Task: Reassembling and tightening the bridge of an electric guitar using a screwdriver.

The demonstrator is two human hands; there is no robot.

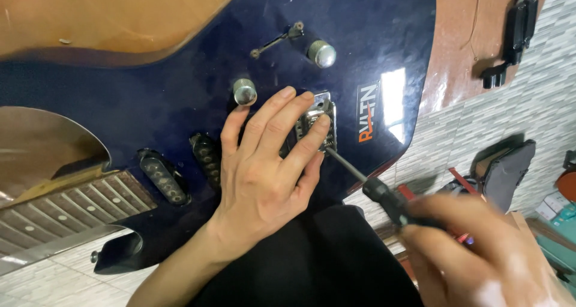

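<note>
A dark blue electric guitar body [150, 97] lies across my lap, its neck [54, 211] running off to the lower left. My left hand [264, 169] rests flat on the body, fingers spread over the chrome bridge [321, 118]. My right hand [480, 253], blurred at the lower right, grips a screwdriver [384, 196] with a black handle. Its thin shaft reaches up to the lower edge of the bridge. Two metal knobs [245, 91] [323, 53] and a small switch lever [277, 41] sit above the fingers. Two black pickups [162, 176] lie left of the hand.
A wooden surface [108, 13] shows behind the guitar at the top. A black clamp-like tool [513, 37] lies on a brown board at the upper right. A dark pouch [507, 169] and small boxes sit on the tiled floor at right. Black fabric [312, 265] covers my lap.
</note>
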